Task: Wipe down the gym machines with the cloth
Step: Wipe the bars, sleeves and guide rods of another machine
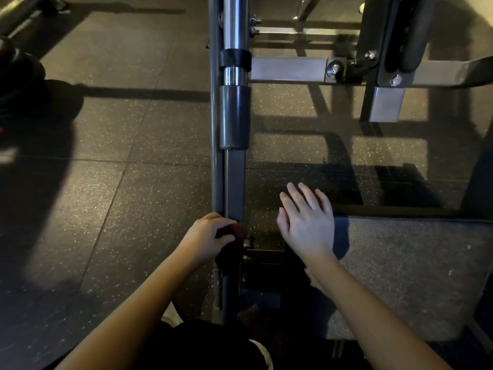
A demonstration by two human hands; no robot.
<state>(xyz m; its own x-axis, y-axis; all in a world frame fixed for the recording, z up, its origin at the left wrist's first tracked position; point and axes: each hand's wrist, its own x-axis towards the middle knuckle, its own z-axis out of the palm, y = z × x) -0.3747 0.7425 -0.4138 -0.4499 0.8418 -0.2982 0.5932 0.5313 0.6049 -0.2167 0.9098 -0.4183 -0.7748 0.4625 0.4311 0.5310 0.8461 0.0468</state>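
Two hands reach forward; the left hand (210, 236) grips a dark cloth (237, 231), pressed on the near part of the grey bar (234, 182); the right hand (306, 222) is released, fingers spread, just right of the bar; farther along sit a black sleeve (234, 117) and a chrome tube (236, 22).

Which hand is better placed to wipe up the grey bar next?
Left. The left hand grips the cloth against the grey bar; the right hand is open, holds nothing and is off to the bar's right.
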